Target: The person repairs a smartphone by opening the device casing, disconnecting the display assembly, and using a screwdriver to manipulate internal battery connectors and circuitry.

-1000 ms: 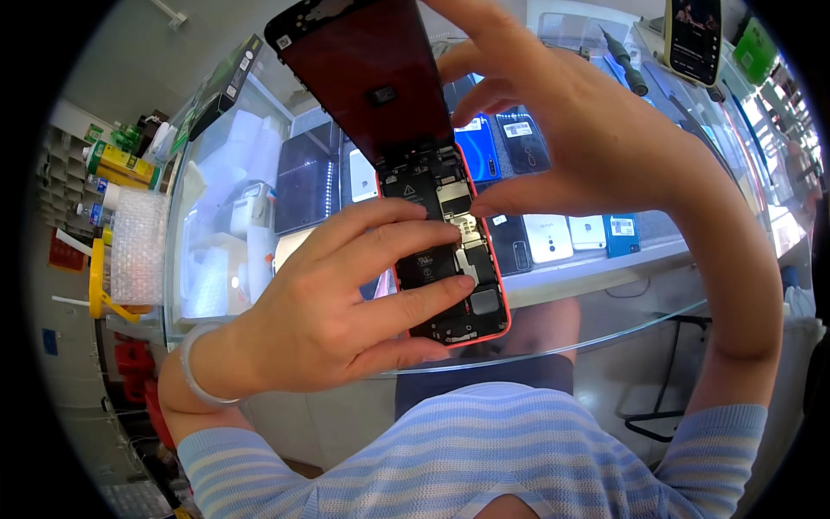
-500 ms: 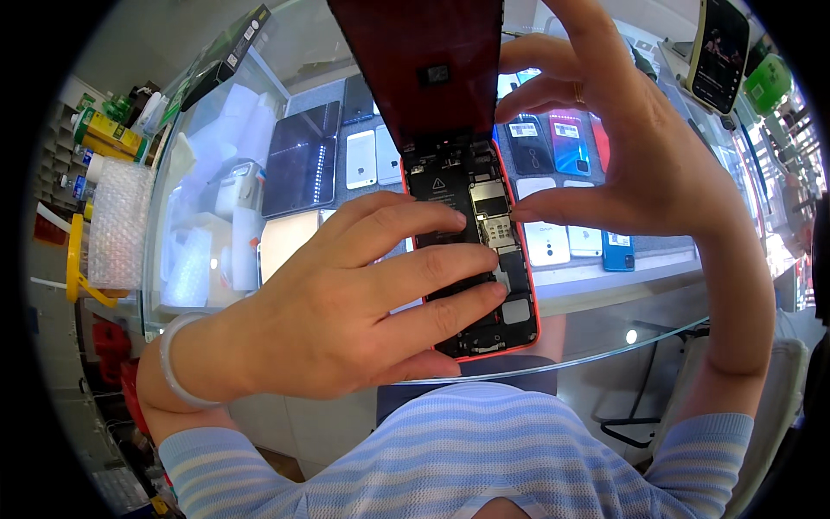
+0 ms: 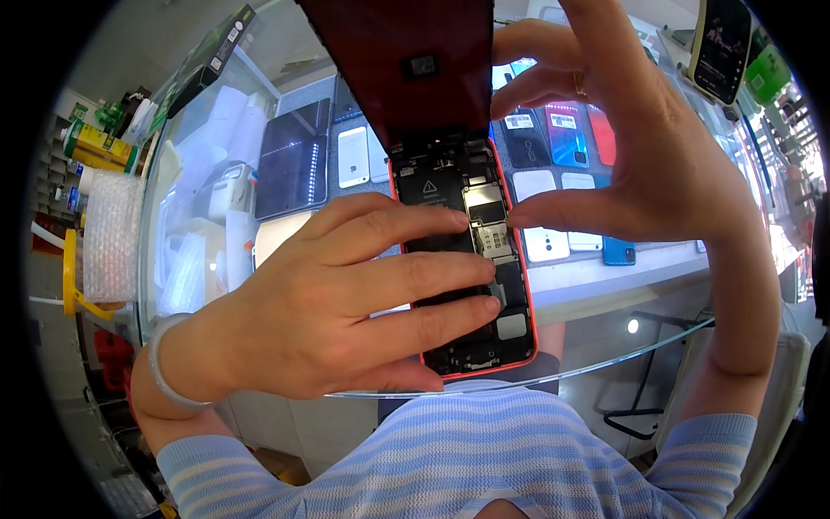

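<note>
An opened smartphone with a red frame lies on the glass counter near its front edge, its insides facing up. Its dark screen panel stands raised from the far end. My left hand spreads across the phone, palm down. Its fingertips rest over the black battery and the metal-covered circuit board; the thumb is at the lower left edge. My right hand steadies the raised panel with its fingers at the right edge. The right thumb touches the phone's right side beside the board.
Beneath the glass are several phones, including a blue one, and a dark tablet. A lit phone stands at the far right beside a green bottle. Left are a bubble-wrap roll, a yellow-labelled bottle and a black box.
My view has shifted slightly, so the phone appears a little lower and further left. Both hands keep nearly the same places on the phone and its raised panel.
</note>
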Available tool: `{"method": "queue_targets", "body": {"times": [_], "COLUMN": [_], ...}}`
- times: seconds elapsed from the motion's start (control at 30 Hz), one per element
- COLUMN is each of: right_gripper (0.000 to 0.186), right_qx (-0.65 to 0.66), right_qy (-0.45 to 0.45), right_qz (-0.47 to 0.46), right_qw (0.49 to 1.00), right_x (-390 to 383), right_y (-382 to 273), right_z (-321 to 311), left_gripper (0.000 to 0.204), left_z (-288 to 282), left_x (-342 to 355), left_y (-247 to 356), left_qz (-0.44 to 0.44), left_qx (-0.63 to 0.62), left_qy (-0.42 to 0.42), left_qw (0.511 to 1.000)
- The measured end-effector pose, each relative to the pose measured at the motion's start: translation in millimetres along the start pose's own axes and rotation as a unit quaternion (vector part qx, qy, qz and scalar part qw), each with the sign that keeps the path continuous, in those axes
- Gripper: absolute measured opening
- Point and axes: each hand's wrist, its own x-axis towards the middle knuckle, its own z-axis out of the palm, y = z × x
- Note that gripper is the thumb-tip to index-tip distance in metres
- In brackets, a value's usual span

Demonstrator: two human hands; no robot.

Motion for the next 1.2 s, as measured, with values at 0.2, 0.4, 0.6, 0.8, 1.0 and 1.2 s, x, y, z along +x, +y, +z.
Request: {"method": "queue_targets", "body": {"times": [0.2, 0.4, 0.6, 0.8, 1.0, 1.2], "right_gripper": [0.114, 0.113, 0.112, 0.111, 0.111, 0.110], "right_qx": [-0.004, -0.005, -0.008, -0.009, -0.013, -0.013], "right_qy": [0.001, 0.001, 0.005, 0.007, 0.007, 0.011], "right_qz": [0.001, 0.002, 0.005, 0.000, 0.001, 0.000], "right_qw": [1.000, 1.000, 1.000, 1.000, 1.000, 1.000], "right_x": [-0.8, -2.1, -2.6, -2.9, -1.9, -2.0], "right_y": [-1.1, 0.2, 1.6, -0.1, 0.8, -0.6], "right_z": [0.9, 2.0, 3.0, 3.6, 2.9, 3.4], "left_gripper": [0.054, 0.057, 0.056, 0.056, 0.056, 0.056], "left_z": [5.5, 5.4, 7.4, 6.8, 5.3, 5.6], "left_x": [-3.4, -2.9, -4.4, -3.8, -2.7, -2.5], "left_y": [-1.0, -0.2, -2.6, -1.2, -2.3, -1.8], "left_qz": [-0.009, -0.015, -0.003, 0.010, 0.009, 0.017], "left_qx": [-0.017, -0.012, 0.007, 0.018, 0.019, 0.038], "left_qy": [0.017, 0.015, 0.024, 0.023, 0.015, 0.019], "left_qw": [1.000, 1.000, 1.000, 1.000, 1.000, 0.999]}}
